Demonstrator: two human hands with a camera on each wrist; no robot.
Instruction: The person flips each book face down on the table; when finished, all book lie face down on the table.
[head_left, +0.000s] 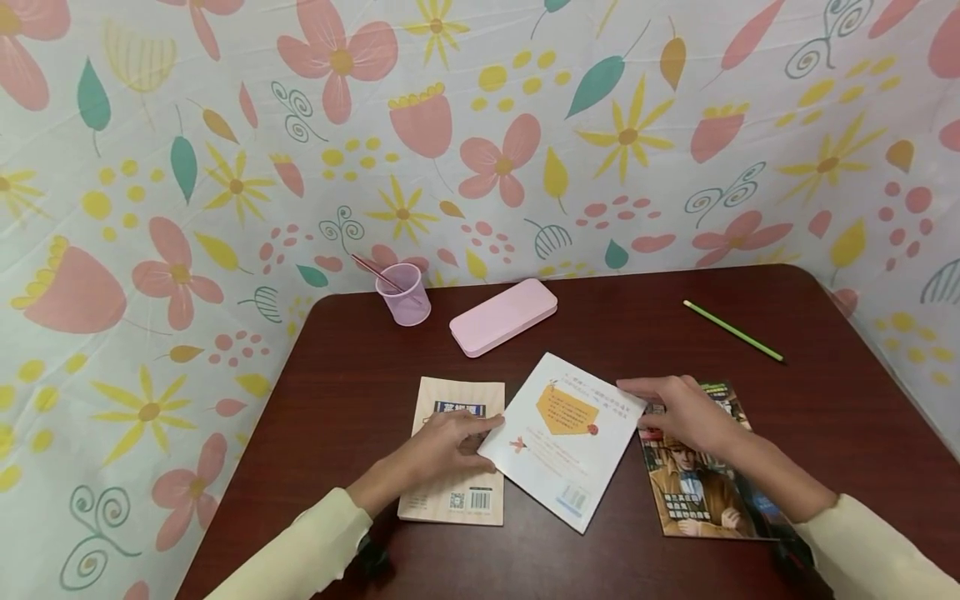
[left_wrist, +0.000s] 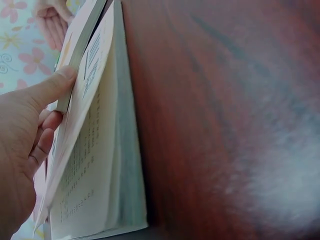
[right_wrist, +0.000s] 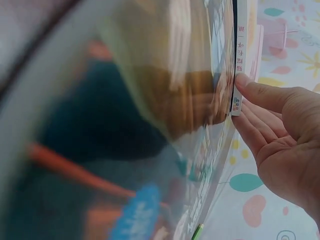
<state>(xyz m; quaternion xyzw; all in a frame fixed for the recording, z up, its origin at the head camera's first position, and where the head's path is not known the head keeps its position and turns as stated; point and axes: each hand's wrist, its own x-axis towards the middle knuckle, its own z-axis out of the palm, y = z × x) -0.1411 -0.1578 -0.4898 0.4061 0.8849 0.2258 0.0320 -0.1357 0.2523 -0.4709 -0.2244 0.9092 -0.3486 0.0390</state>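
Observation:
A square white book (head_left: 547, 467) with an orange panel on its cover lies tilted between my hands in the head view. My left hand (head_left: 442, 446) pinches its left corner, thumb on top and fingers curled beneath. At the right corner, my right hand (head_left: 686, 412) holds it between thumb and fingers, the thumb against the spine (right_wrist: 241, 60) in the right wrist view. Under my left hand is a beige paperback (head_left: 457, 500), whose cover stands slightly lifted from its pages (left_wrist: 85, 170). A glossy book (head_left: 697, 492) with a costumed figure on its cover lies below my right hand.
Toward the back of the dark wooden table (head_left: 345, 367) are a pink pen cup (head_left: 408, 304) with a thin stick in it and a pink pencil case (head_left: 504, 317). A green pencil (head_left: 733, 331) lies back right. Flowered cloth (head_left: 480, 125) hangs behind.

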